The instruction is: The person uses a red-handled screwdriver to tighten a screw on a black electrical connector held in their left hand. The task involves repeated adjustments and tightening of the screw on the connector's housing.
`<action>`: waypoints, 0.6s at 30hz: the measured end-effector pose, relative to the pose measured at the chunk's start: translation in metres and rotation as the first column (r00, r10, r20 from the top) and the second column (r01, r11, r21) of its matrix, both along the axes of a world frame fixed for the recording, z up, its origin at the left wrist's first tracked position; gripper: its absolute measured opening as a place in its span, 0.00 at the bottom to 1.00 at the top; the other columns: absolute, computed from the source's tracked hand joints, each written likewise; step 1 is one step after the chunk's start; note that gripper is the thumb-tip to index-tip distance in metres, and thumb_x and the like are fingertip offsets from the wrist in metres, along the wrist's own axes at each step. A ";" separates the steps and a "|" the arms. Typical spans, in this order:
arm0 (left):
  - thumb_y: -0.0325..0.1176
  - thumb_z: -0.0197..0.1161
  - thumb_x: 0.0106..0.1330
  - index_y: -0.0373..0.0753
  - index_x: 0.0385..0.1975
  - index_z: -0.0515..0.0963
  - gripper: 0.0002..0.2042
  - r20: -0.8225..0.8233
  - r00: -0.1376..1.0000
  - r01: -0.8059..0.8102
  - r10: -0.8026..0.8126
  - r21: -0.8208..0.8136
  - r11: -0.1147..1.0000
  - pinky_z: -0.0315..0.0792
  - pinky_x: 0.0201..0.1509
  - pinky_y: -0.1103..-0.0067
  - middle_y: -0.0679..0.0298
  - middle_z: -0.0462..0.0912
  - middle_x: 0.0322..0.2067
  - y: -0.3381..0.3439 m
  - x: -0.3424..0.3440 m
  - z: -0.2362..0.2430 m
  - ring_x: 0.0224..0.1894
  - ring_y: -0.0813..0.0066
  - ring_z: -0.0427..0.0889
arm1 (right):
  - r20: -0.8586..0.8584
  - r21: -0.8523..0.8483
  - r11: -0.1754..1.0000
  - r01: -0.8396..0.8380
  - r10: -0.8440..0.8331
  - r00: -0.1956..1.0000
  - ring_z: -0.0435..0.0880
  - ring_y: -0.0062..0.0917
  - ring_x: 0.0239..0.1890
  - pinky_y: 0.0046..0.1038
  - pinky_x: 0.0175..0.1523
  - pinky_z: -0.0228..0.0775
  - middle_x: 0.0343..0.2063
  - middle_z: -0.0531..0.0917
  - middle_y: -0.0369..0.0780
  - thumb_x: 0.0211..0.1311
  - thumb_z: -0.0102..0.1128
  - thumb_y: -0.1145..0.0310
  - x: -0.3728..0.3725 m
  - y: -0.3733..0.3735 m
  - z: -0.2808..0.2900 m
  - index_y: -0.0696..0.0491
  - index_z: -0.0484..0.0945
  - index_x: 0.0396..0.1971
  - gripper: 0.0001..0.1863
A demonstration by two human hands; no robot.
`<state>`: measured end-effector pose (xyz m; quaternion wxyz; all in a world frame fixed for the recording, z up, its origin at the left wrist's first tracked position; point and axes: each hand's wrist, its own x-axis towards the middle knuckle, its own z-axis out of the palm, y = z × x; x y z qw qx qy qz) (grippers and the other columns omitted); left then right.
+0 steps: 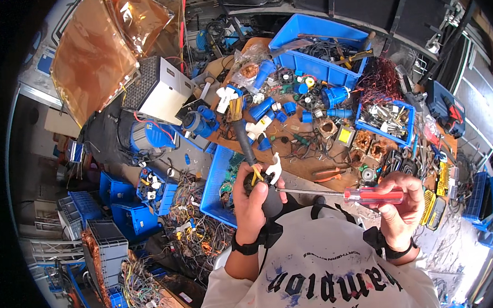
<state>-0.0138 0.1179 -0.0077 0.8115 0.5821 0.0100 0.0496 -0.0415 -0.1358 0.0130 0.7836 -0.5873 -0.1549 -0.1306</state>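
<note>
My left hand (250, 207) is closed around a dark, rounded plug-like part (271, 202) whose exact kind I cannot make out. From its top a thick black cable (243, 143) runs up toward the workbench. A yellow wire (257, 174) shows by my thumb, and a white curved piece (274, 166) sticks up beside my fingers. My right hand (397, 216) grips a screwdriver (374, 196) by its clear red handle. Its metal shaft points left and reaches the dark part at my left fingers; the tip itself is hidden there.
Blue plugs and motor parts (262, 109) lie across the wooden workbench (291, 157). Orange-handled pliers (328, 175) rest near its front edge. At the back is a large blue bin (303, 62); a smaller blue crate (388, 138) of metal bits sits right. Tangled wires (197, 229) pile up left.
</note>
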 end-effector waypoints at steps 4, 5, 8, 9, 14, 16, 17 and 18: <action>0.49 0.59 0.63 0.33 0.44 0.64 0.24 -0.015 1.000 0.013 -0.014 -0.013 1.000 0.76 0.25 0.76 0.51 0.75 0.29 0.000 -0.002 0.001 0.23 0.70 0.78 | -0.020 -0.002 1.000 -0.016 0.016 1.000 0.77 0.29 0.43 0.34 0.52 0.73 0.42 0.76 0.46 0.60 0.62 0.73 -0.001 0.008 0.006 0.57 0.68 0.46 0.17; 0.49 0.59 0.63 0.33 0.44 0.64 0.24 -0.009 1.000 0.004 -0.004 -0.009 1.000 0.76 0.25 0.76 0.51 0.75 0.30 0.001 -0.003 0.000 0.23 0.70 0.78 | -0.059 0.014 1.000 0.000 0.001 0.998 0.77 0.29 0.44 0.33 0.52 0.73 0.42 0.76 0.47 0.61 0.62 0.73 -0.003 0.011 0.009 0.57 0.68 0.47 0.17; 0.49 0.58 0.63 0.33 0.44 0.64 0.24 0.010 1.000 -0.009 0.009 0.005 1.000 0.76 0.25 0.76 0.51 0.75 0.30 0.003 -0.005 -0.002 0.23 0.70 0.78 | -0.092 -0.091 0.995 -0.031 0.022 0.995 0.77 0.22 0.34 0.23 0.36 0.72 0.44 0.74 0.46 0.70 0.49 0.56 -0.002 0.008 0.002 0.58 0.67 0.51 0.21; 0.49 0.58 0.63 0.33 0.44 0.64 0.24 0.016 1.000 -0.003 0.003 0.013 1.000 0.76 0.25 0.76 0.51 0.75 0.29 0.004 -0.004 -0.002 0.23 0.70 0.78 | -0.144 -0.070 0.996 -0.051 0.041 0.989 0.77 0.20 0.31 0.21 0.33 0.70 0.44 0.74 0.46 0.71 0.45 0.52 -0.004 0.008 0.000 0.59 0.67 0.52 0.24; 0.49 0.56 0.64 0.34 0.42 0.63 0.23 0.028 1.000 0.007 -0.007 0.014 1.000 0.76 0.26 0.76 0.51 0.75 0.29 0.010 -0.006 0.003 0.24 0.69 0.78 | -0.258 -0.508 0.858 -0.075 -0.069 0.964 0.69 0.15 0.23 0.18 0.27 0.60 0.27 0.78 0.38 0.73 0.40 0.55 -0.008 0.001 0.011 0.60 0.71 0.42 0.21; 0.44 0.59 0.63 0.35 0.42 0.64 0.19 0.025 1.000 0.019 -0.018 -0.039 0.999 0.76 0.28 0.76 0.54 0.74 0.33 0.011 -0.009 0.001 0.28 0.69 0.78 | -0.253 -0.500 0.866 -0.029 -0.114 0.961 0.70 0.15 0.24 0.19 0.28 0.61 0.28 0.77 0.38 0.73 0.43 0.59 -0.012 0.003 0.014 0.61 0.71 0.41 0.18; 0.41 0.60 0.63 0.36 0.42 0.64 0.18 0.023 0.999 0.026 -0.025 -0.067 0.997 0.77 0.29 0.76 0.55 0.74 0.35 0.012 -0.010 -0.001 0.30 0.69 0.78 | -0.251 -0.496 0.868 -0.006 -0.137 0.958 0.70 0.16 0.24 0.19 0.28 0.62 0.28 0.77 0.39 0.72 0.44 0.60 -0.013 0.004 0.017 0.61 0.71 0.41 0.16; 0.40 0.60 0.63 0.36 0.42 0.64 0.17 0.032 0.999 0.043 -0.041 -0.079 0.996 0.77 0.29 0.75 0.55 0.74 0.35 0.013 -0.010 -0.002 0.31 0.69 0.78 | -0.313 -0.411 0.911 -0.024 -0.117 0.942 0.73 0.19 0.30 0.22 0.36 0.66 0.31 0.76 0.39 0.68 0.51 0.70 -0.014 0.004 0.020 0.59 0.74 0.37 0.07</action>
